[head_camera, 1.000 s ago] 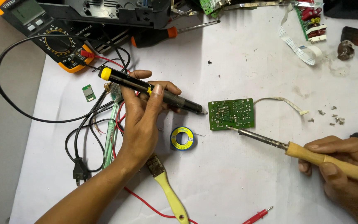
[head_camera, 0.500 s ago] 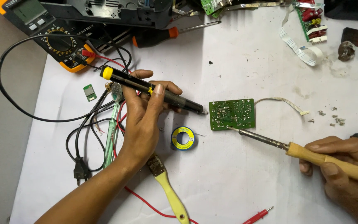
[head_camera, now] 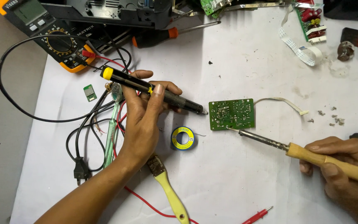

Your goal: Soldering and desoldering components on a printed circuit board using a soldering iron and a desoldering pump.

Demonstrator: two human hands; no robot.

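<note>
Both hands barely shift from a second ago: left hand fingers stay clenched on the black desoldering pump, its nozzle at the green circuit board lying on the white surface, while right hand keeps gripping the wooden-handled soldering iron, tip touching the board's lower edge.

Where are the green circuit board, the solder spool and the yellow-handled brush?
green circuit board (head_camera: 231,114), head view, middle of its face
solder spool (head_camera: 182,138), head view, its blue centre
yellow-handled brush (head_camera: 171,198), head view, on the yellow handle
</note>
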